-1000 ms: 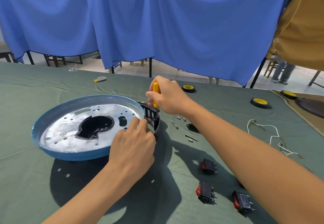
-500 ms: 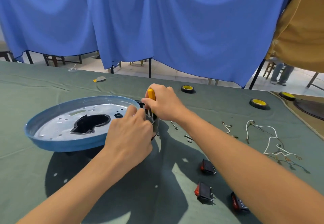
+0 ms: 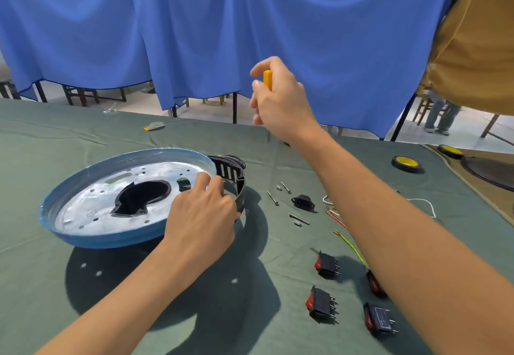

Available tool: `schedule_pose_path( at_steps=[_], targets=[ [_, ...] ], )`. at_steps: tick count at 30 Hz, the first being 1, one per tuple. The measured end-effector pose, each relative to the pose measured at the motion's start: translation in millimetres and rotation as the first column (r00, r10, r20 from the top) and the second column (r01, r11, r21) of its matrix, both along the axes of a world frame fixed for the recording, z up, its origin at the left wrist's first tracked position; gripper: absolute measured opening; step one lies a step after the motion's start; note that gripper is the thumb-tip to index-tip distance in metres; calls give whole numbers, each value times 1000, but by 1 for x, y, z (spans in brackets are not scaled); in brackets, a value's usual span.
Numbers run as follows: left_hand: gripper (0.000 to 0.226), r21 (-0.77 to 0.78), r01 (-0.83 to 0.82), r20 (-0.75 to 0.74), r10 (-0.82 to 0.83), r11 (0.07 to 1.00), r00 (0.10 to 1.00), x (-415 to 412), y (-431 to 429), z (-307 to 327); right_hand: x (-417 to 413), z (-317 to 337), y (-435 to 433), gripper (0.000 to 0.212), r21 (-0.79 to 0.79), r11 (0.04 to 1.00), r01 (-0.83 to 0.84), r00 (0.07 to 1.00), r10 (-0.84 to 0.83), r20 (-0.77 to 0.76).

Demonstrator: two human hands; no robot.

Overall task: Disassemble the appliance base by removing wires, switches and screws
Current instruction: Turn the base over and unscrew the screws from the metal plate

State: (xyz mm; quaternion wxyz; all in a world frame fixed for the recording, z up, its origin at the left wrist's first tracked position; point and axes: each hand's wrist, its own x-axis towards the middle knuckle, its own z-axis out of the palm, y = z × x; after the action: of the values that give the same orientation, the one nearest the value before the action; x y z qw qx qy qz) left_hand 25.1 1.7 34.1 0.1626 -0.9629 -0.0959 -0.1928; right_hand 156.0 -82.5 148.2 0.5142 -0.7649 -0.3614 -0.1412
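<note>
On the left half of the bench (image 3: 41,138), the appliance base (image 3: 83,233) sits with its metal-lined face up and a black vented collar (image 3: 230,172) at its right edge. It is round, so it has no long axis, and it appears slightly tipped. The left hand (image 3: 203,215) grips collar and rim, fingers curled round them. The right hand (image 3: 281,101) is raised well above the bench, fingers wrapped round a yellow screwdriver (image 3: 267,79). Its handle is near upright and its shaft is hidden. Switches (image 3: 319,303), screws (image 3: 286,187) and wires (image 3: 351,246) lie loose to the right. Judged step: screw removal at the collar. The next move calls for seating the tip squarely on a screw while the left hand steadies the base.
</note>
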Motion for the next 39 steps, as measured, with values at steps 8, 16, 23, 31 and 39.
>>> schedule_pose_path(
  at_steps=[8, 16, 23, 31, 39],
  targets=[
    [23, 62, -12, -50, 15, 998, 999, 10, 6, -16, 13, -67, -27, 6, -705, 705, -72, 993, -15, -116],
    [22, -7, 30, 21, -30, 1000, 999, 10, 4, -17, 8, -108, -14, 48, -802, 592, -81, 992, -32, -124],
    [37, -79, 5, 131, 6, 997, 991, 6, 6, -8, 7, -116, -2, 35, -777, 622, -97, 980, -75, -182],
    [32, -160, -155, 141, 178, 975, 974, 7, 18, -10, 17, -118, -10, 21, -772, 636, -16, 978, -152, -146],
    [37, -67, 25, 196, -12, 997, 980, 2, 11, -6, 35, -126, -28, 18, -710, 684, 167, 948, -309, -76]
  ],
)
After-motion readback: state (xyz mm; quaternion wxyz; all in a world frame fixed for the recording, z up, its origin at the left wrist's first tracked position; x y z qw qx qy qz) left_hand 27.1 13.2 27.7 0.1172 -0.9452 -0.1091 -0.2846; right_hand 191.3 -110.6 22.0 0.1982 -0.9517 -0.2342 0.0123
